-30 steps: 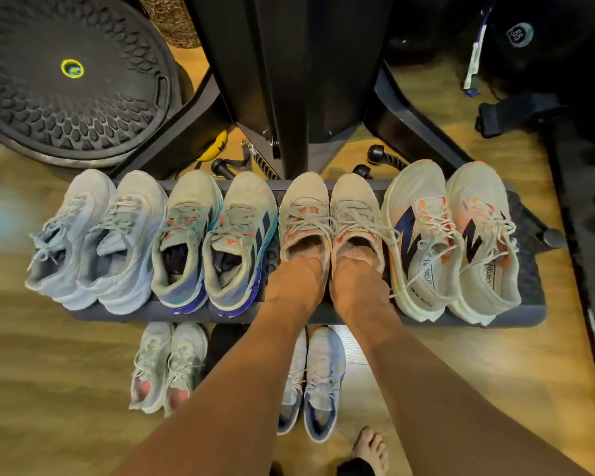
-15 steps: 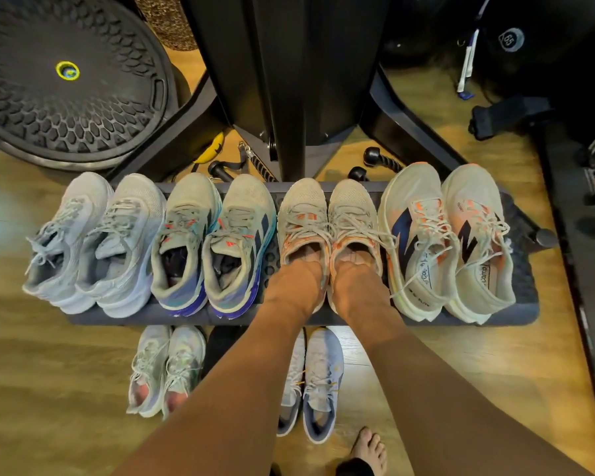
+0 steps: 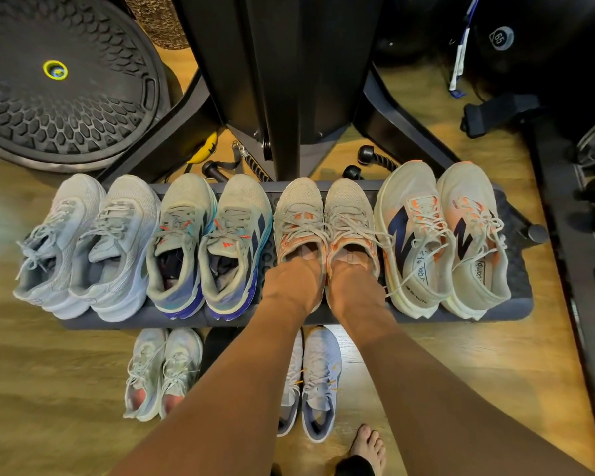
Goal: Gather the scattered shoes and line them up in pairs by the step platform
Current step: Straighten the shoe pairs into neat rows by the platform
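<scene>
Black machine frame (image 3: 289,80) rising directly behind the step platform (image 3: 516,304), its two splayed legs running down to either rear corner. Round black textured disc (image 3: 59,80) behind and to the left of the platform, well apart from it. Dark equipment (image 3: 547,46) behind and to the right, a black rail (image 3: 571,269) just beside the platform's right end. Dark grey platform itself lying flat on wood floor (image 3: 49,389), carrying four pairs toe-away in a row. From left along the platform: pale grey pair (image 3: 83,249), overhanging the left end; grey pair with teal and purple soles (image 3: 207,249); beige pair with orange accents (image 3: 323,214); cream pair with navy zigzags (image 3: 440,242) at the right end. Neighbouring pairs touching or nearly so. Left hand (image 3: 292,283) and right hand (image 3: 352,286) side by side over the heels of the beige pair, fingers tucked into the shoe openings, each closed on its own shoe; forearms covering the platform's front edge there. In front of the platform, on the floor: small white pair (image 3: 162,372) to the left, grey-blue pair (image 3: 313,383) partly hidden under the left forearm. Rope handles (image 3: 375,159) and a yellow strap (image 3: 205,149) wedged between platform and frame. Bare foot (image 3: 366,448) nearest the camera.
</scene>
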A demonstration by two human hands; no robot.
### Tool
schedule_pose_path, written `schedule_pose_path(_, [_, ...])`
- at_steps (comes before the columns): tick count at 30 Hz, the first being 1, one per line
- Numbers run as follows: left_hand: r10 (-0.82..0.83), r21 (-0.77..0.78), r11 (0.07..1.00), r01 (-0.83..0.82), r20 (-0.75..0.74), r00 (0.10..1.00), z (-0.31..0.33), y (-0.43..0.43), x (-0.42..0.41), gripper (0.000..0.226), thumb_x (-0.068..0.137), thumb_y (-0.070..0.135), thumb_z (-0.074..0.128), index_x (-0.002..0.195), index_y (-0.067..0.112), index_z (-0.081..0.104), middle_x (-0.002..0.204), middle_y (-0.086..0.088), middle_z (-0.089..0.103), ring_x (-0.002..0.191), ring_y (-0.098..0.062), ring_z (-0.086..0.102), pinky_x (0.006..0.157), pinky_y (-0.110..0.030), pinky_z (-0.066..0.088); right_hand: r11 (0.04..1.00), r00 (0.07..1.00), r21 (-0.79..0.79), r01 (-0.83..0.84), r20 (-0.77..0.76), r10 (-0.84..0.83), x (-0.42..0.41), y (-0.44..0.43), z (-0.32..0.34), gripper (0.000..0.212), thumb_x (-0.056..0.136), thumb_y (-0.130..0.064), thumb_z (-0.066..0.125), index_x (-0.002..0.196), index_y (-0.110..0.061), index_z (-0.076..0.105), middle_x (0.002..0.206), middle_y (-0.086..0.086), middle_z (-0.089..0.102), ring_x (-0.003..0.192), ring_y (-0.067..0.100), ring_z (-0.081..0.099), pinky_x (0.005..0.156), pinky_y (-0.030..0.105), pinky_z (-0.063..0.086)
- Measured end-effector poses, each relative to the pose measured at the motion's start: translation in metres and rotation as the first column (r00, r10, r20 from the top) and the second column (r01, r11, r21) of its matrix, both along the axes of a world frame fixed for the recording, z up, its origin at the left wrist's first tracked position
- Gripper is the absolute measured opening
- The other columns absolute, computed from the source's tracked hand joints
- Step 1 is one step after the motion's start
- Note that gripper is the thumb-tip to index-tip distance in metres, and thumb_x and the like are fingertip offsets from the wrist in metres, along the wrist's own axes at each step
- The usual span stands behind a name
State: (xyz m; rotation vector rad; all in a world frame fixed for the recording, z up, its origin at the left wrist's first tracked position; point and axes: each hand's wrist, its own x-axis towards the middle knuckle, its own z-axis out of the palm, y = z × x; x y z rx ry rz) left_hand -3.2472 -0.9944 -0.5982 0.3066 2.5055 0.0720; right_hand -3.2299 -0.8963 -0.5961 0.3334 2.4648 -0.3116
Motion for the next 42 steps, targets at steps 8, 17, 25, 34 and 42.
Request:
schedule_pose_path(8, [0.002,-0.002,1.0,-0.002,0.007,1.0,-0.002,0.001,-0.001,0.036,0.094,0.029,0.054,0.128,0.017,0.052,0.124,-0.011,0.056,0.112,-0.032,0.056,0.087,-0.038,0.046,1.0,0.996,0.011,-0.014,-0.09,0.015,0.0,0.0,0.0,0.038,0.096,-0.013,0.045,0.134,-0.015,0.043,0.122,0.011,0.057,0.112,0.029,0.056,0.08,0.037,0.045])
schedule_pose_path(17, [-0.031,0.011,0.999,0.031,-0.027,0.999,-0.001,0.0,-0.002,0.039,0.093,0.037,0.052,0.127,0.018,0.051,0.121,-0.01,0.058,0.11,-0.032,0.057,0.084,-0.038,0.045,1.0,0.996,-0.001,-0.007,-0.09,0.007,0.0,0.0,0.003,0.034,0.096,-0.015,0.048,0.13,-0.015,0.046,0.122,0.01,0.057,0.112,0.028,0.056,0.081,0.036,0.046])
schedule_pose_path(25, [0.021,0.14,0.99,0.001,-0.157,0.987,0.029,0.012,-0.012,0.037,0.09,0.043,0.046,0.113,0.02,0.063,0.108,-0.01,0.065,0.1,-0.031,0.059,0.077,-0.034,0.043,0.976,0.95,-0.175,0.13,-0.261,-0.173,-0.005,0.021,0.035,0.026,0.092,-0.022,0.051,0.116,-0.016,0.059,0.115,0.008,0.062,0.109,0.027,0.057,0.083,0.033,0.044])
schedule_pose_path(34, [-0.063,0.365,0.922,0.127,-0.183,0.981,0.043,0.124,0.013,0.034,0.092,0.037,0.05,0.12,0.02,0.059,0.12,-0.006,0.056,0.109,-0.029,0.055,0.085,-0.039,0.048,0.932,0.856,-0.047,0.359,-0.383,-0.348,0.019,0.126,0.051,0.033,0.093,-0.018,0.049,0.125,-0.008,0.045,0.125,0.014,0.051,0.115,0.032,0.049,0.087,0.042,0.043])
schedule_pose_path(42, [0.016,0.199,0.98,-0.018,0.013,1.0,0.025,0.178,0.026,0.037,0.091,0.04,0.05,0.117,0.016,0.059,0.121,-0.011,0.058,0.109,-0.035,0.057,0.086,-0.041,0.046,0.905,0.867,-0.052,0.423,-0.267,-0.42,0.029,0.171,0.01,0.036,0.095,-0.02,0.049,0.127,-0.009,0.039,0.129,0.011,0.05,0.115,0.031,0.053,0.083,0.038,0.042])
